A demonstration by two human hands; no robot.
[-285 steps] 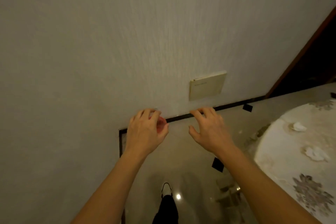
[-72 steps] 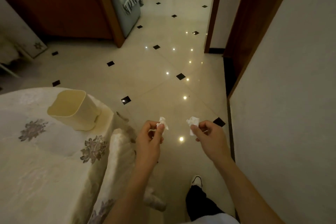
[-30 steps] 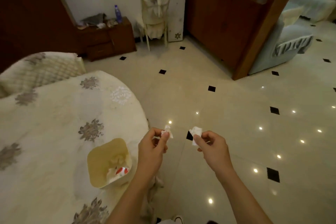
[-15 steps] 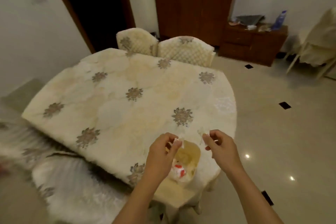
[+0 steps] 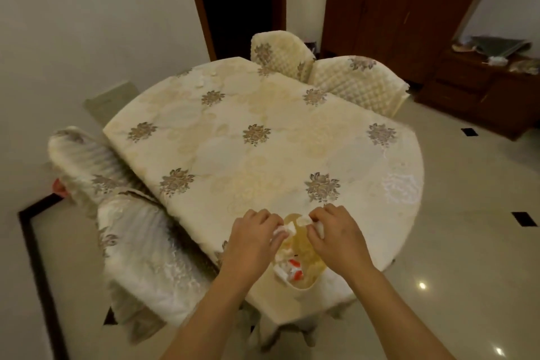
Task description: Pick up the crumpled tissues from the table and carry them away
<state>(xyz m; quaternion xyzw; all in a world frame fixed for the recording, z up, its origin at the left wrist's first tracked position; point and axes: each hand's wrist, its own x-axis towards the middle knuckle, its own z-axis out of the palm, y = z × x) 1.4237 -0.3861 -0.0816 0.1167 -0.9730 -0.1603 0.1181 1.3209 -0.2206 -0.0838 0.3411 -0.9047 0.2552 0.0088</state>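
A round table (image 5: pixel 263 140) with a cream floral cloth fills the room. At its near edge, the left hand (image 5: pixel 251 240) pinches a crumpled tissue (image 5: pixel 285 229) over a small bin (image 5: pixel 304 269); the right hand (image 5: pixel 336 235) pinches another tissue (image 5: pixel 314 222) beside it.

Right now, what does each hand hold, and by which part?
Left hand pinches a crumpled tissue by its edge; right hand likewise pinches another tissue, both above the bin.
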